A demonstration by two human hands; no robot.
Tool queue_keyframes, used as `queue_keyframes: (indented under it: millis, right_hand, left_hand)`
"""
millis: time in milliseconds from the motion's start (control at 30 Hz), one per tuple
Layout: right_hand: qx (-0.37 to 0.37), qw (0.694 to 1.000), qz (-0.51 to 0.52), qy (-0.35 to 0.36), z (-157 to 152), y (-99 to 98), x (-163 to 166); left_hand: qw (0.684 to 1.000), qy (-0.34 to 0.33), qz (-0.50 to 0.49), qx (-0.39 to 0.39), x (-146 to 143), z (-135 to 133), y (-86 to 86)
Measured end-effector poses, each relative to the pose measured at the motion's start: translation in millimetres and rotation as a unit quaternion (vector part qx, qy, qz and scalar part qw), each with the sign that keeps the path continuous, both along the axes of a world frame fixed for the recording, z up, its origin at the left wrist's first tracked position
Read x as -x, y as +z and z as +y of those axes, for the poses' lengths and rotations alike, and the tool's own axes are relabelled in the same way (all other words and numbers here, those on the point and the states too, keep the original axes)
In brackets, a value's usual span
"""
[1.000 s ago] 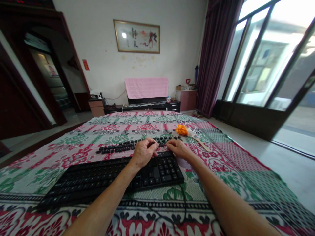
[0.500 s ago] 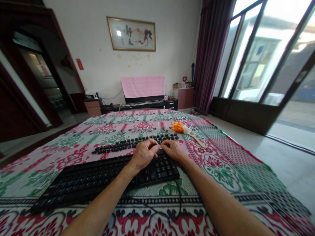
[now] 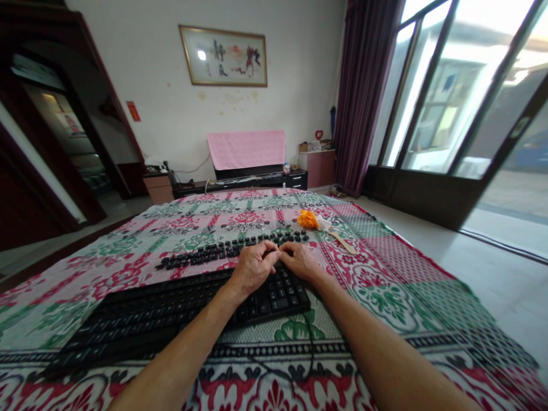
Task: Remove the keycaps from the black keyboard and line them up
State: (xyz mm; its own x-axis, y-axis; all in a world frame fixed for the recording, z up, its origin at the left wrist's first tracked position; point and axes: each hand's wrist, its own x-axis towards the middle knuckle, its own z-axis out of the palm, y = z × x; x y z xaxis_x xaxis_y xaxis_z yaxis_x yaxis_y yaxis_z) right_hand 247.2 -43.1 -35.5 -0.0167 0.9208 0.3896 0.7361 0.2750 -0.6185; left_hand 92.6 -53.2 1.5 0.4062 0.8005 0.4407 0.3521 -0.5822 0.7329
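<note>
A black keyboard (image 3: 171, 311) lies across a patterned cloth (image 3: 385, 297) on a table. Just beyond it, loose black keycaps (image 3: 226, 250) are laid out in rows. My left hand (image 3: 252, 267) rests on the keyboard's far right part with its fingers curled and pinched together. My right hand (image 3: 299, 261) sits beside it, fingertips meeting those of the left hand over the far edge of the keyboard. Something small may be pinched between them; I cannot make it out.
An orange brush head with a pale wooden handle (image 3: 329, 227) lies on the cloth beyond my right hand. The keyboard's cable (image 3: 310, 348) loops toward me. A low TV cabinet with a pink cloth (image 3: 246, 149) stands by the far wall; glass doors are at the right.
My right hand has moved left from the loose keycaps toward my left hand, and their fingertips now meet over the keyboard. The view has shifted slightly.
</note>
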Motion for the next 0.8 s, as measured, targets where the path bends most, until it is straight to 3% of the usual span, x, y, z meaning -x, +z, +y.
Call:
queue_keyframes:
  millis: [133, 333, 800]
  right_hand:
    - [-0.002, 1.0, 0.0, 0.0, 0.7, -1.3, 0.3]
    - [-0.005, 1.0, -0.002, 0.003, 1.0, -1.8, 0.4]
    - [0.004, 1.0, -0.001, 0.0, 1.1, -1.4, 0.7]
  left_hand:
    - [1.0, 0.003, -0.005, 0.02, 1.9, 1.4, 1.7]
    - [0.998, 0.001, 0.046, -0.053, 3.6, -5.6, 12.4]
    - [0.999, -0.028, 0.041, -0.003, 2.1, -7.2, 10.1]
